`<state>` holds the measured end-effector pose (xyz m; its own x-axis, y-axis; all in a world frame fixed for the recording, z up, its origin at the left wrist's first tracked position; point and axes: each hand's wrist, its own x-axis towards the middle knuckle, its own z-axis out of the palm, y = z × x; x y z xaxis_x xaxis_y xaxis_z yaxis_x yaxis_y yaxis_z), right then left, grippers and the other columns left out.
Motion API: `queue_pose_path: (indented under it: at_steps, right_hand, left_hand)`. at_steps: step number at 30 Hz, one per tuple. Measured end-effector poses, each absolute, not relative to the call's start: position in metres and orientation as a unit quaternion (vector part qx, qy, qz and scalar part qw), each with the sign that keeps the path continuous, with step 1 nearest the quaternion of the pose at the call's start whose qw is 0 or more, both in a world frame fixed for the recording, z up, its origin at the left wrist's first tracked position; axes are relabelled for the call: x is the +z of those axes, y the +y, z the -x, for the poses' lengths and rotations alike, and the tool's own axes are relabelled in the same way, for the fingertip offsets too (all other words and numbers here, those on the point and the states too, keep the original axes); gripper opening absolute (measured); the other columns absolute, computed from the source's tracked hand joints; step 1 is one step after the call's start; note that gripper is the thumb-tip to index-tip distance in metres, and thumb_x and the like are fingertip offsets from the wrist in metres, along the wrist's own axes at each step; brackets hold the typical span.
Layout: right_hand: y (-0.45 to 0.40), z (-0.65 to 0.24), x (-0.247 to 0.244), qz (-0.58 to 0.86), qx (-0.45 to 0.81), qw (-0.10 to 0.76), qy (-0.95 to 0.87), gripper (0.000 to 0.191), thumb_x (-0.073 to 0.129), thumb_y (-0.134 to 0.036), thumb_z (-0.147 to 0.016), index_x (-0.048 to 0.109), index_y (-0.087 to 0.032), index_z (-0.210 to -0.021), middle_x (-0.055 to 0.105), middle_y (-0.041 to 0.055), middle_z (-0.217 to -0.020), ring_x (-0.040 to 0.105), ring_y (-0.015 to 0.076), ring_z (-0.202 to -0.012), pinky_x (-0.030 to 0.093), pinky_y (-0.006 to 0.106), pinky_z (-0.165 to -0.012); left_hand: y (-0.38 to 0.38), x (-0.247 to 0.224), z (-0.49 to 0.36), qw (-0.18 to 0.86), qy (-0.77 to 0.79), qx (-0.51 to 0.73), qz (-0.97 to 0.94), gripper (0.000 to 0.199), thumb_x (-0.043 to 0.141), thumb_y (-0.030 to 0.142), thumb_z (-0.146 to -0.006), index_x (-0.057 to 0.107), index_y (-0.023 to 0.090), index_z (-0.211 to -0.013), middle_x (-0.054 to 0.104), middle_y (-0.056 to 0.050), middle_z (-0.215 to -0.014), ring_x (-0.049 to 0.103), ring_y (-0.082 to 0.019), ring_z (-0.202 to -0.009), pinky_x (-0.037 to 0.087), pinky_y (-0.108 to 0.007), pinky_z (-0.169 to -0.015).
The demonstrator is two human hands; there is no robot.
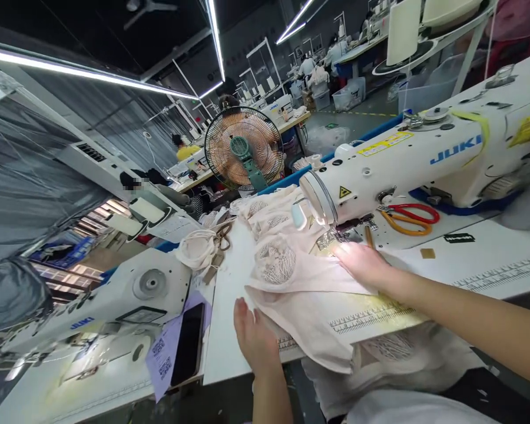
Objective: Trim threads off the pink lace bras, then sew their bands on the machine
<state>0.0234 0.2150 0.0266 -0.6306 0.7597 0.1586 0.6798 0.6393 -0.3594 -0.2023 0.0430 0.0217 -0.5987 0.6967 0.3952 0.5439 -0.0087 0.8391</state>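
Observation:
A pale pink garment (309, 274) with a lace-patterned cup lies on the white sewing table, and part of it runs under the needle area of a JUKI sewing machine (380, 159). Close to the presser foot, my right hand (360, 264) grips the cloth, its fingers pointing left and partly hidden. My left hand (257, 338) is beside the garment's left edge with fingers apart, holding nothing that shows. More pale cloth (401, 359) hangs over the table's front edge toward my lap.
Red- and orange-handled scissors (408, 219) and a black blade (459, 238) lie right of the needle. A second sewing machine (136, 288), a phone (188, 341) and coiled white tape (197, 248) are at left. A large fan (239, 146) stands behind the table.

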Motion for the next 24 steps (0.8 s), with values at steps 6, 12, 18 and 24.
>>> queue_pose_path:
  at_steps: [6, 12, 18, 24]
  right_hand:
    - [0.212, -0.028, 0.008, 0.384, 0.052, 0.164, -0.907, 0.014, 0.052, -0.017, -0.087, 0.062, -0.015, -0.078, 0.063, 0.0062, -0.086, 0.059, 0.0195, -0.084, 0.049, 0.037, -0.074]
    - [0.203, -0.041, -0.011, 0.284, 0.030, 0.222, -0.932, 0.029, 0.041, -0.013, -0.082, 0.062, -0.013, -0.101, 0.067, 0.0130, -0.103, 0.060, 0.0231, -0.098, 0.050, 0.036, -0.084]
    - [0.198, -0.054, -0.015, 0.232, 0.005, 0.270, -0.934, 0.036, 0.033, -0.018, -0.088, 0.057, -0.011, -0.115, 0.064, 0.0131, -0.116, 0.057, 0.0220, -0.112, 0.048, 0.038, -0.094]
    - [0.184, -0.082, -0.027, 0.245, -0.018, 0.302, -0.921, 0.033, 0.037, -0.024, -0.092, 0.062, -0.007, -0.106, 0.066, 0.0187, -0.110, 0.060, 0.0294, -0.106, 0.051, 0.046, -0.089]
  left_hand:
    - [0.074, 0.050, 0.145, 0.005, 0.534, 0.451, -0.715, 0.025, 0.040, 0.015, -0.090, 0.057, 0.023, -0.107, 0.066, -0.004, -0.095, 0.063, -0.017, -0.093, 0.054, -0.032, -0.081]
    - [0.149, 0.044, 0.113, 0.143, 0.495, 0.192, -0.835, 0.025, 0.039, 0.026, -0.091, 0.051, 0.015, -0.111, 0.060, -0.012, -0.118, 0.056, -0.021, -0.110, 0.048, -0.035, -0.093]
    - [0.163, 0.033, 0.113, 0.030, 0.547, 0.036, -0.836, 0.050, 0.041, 0.048, -0.090, 0.048, 0.009, -0.122, 0.056, -0.013, -0.125, 0.052, -0.027, -0.112, 0.045, -0.039, -0.093]
    - [0.175, 0.036, 0.105, -0.007, 0.583, -0.006, -0.812, 0.049, 0.039, 0.050, -0.090, 0.051, 0.014, -0.121, 0.059, -0.011, -0.118, 0.053, -0.026, -0.105, 0.045, -0.038, -0.084]
